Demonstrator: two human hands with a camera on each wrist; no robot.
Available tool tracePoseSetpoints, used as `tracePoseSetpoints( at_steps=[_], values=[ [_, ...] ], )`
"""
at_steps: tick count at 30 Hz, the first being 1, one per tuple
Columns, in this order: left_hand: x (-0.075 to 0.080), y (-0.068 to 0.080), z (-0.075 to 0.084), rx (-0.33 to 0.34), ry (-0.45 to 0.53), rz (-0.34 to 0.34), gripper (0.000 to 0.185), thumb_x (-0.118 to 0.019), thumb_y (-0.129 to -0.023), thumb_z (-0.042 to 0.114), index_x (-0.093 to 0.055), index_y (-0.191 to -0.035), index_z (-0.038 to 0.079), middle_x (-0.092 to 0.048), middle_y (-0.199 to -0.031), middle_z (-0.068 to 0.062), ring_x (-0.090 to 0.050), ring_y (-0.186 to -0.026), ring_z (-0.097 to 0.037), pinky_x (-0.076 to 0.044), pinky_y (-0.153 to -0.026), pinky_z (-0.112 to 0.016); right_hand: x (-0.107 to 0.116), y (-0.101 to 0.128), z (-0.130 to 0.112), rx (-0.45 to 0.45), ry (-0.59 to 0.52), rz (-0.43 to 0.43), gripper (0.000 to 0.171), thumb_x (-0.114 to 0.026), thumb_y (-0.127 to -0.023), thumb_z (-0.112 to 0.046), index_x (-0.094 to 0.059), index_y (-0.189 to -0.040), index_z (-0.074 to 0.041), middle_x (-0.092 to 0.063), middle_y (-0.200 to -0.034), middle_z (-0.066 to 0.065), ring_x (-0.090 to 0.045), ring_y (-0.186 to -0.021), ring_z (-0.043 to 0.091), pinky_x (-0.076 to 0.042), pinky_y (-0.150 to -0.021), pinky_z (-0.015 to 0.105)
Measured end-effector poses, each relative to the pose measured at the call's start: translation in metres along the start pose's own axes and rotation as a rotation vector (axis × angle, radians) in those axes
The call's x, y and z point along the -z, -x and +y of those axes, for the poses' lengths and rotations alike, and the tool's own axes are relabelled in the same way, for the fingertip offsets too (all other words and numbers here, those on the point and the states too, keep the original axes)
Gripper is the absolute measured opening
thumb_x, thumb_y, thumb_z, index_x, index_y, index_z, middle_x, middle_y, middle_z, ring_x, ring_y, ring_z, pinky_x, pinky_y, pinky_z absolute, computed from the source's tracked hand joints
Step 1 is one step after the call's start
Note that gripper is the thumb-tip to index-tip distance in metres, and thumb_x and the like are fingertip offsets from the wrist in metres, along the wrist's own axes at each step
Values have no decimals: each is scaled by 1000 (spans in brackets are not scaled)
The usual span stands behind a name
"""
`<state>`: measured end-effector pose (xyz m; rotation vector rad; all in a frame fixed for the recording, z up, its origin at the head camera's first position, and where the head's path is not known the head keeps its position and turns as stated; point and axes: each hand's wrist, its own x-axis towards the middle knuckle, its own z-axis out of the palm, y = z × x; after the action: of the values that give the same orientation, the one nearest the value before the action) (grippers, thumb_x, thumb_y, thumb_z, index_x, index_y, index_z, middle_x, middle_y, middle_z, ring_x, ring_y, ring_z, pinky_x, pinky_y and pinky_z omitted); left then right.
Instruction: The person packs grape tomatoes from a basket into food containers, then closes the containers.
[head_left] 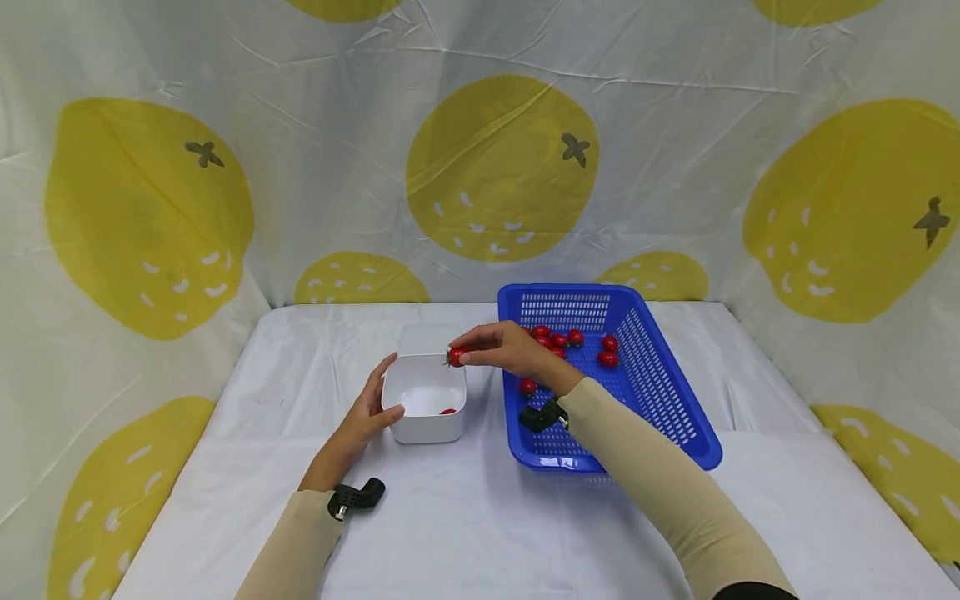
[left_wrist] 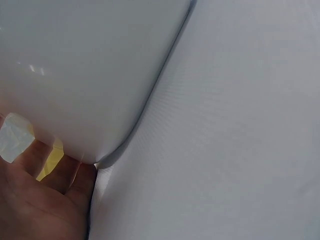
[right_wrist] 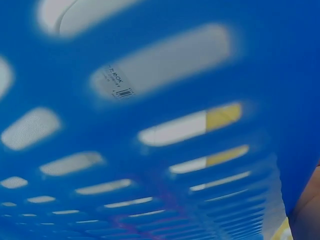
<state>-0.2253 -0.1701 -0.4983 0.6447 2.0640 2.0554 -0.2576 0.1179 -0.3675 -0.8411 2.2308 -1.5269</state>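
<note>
In the head view a white square container (head_left: 426, 429) stands on the table. My left hand (head_left: 369, 406) holds its left side, thumb at the near left corner and fingers along the far part. The left wrist view shows the fingers (left_wrist: 60, 172) against the container's wall (left_wrist: 100, 75). Over the container's far right corner, my right hand (head_left: 510, 348) pinches a red cherry tomato (head_left: 456, 357) with green leaves between thumb and fingers. Part of another cherry tomato (head_left: 447, 411) shows inside the container, low by the near wall.
To the right stands a blue slotted basket (head_left: 675, 392) with several cherry tomatoes (head_left: 608, 359) in it; my right forearm crosses above it. Basket slots fill the right wrist view. A pale flat piece (head_left: 431, 337) lies behind the container. A lemon-print cloth (head_left: 315, 167) hangs behind the table.
</note>
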Motion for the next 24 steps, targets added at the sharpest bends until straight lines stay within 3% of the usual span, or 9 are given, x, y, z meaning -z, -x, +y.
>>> tracePoseSetpoints(
  at_steps=[7,12,17,21,24],
  values=[
    [-4,1,12,10,3,-1,86,-62,-88,5,-10,-155,17,-24,-152,-20,-31,-132,-27,-36,-101,-20,2,-9,25,14,66,-14,32,-69,-90,-18,-68,-119,-6,-72,-107,3,-65,-102,16,-51,-91,33],
    [-1,-1,2,0,18,-4,86,-62,-88,6,-11,-156,20,-23,-153,-17,-29,-134,-27,-34,-102,-20,4,-10,29,22,109,-21,34,-70,-89,-21,-69,-119,-6,-72,-107,-1,-65,-103,14,-51,-90,32],
    [0,-1,1,6,10,3,85,-63,-88,10,-14,-155,28,-21,-156,-11,-23,-139,-26,-25,-111,-37,1,-9,28,15,162,-35,32,-70,-89,-25,-70,-119,-13,-71,-109,-2,-63,-105,12,-49,-92,33],
    [0,-1,0,0,22,3,85,-63,-88,8,-14,-155,28,-20,-156,-12,-21,-140,-28,-17,-112,-51,0,-9,28,4,190,-56,31,-70,-89,-27,-71,-118,-17,-71,-110,-3,-63,-106,12,-49,-92,34],
    [-1,-1,0,7,25,6,86,-62,-87,7,-13,-155,27,-19,-157,-13,-20,-140,-30,-15,-112,-54,0,-9,27,-3,216,-77,32,-69,-90,-27,-70,-120,-17,-70,-112,-4,-62,-109,11,-48,-94,34]
  ],
)
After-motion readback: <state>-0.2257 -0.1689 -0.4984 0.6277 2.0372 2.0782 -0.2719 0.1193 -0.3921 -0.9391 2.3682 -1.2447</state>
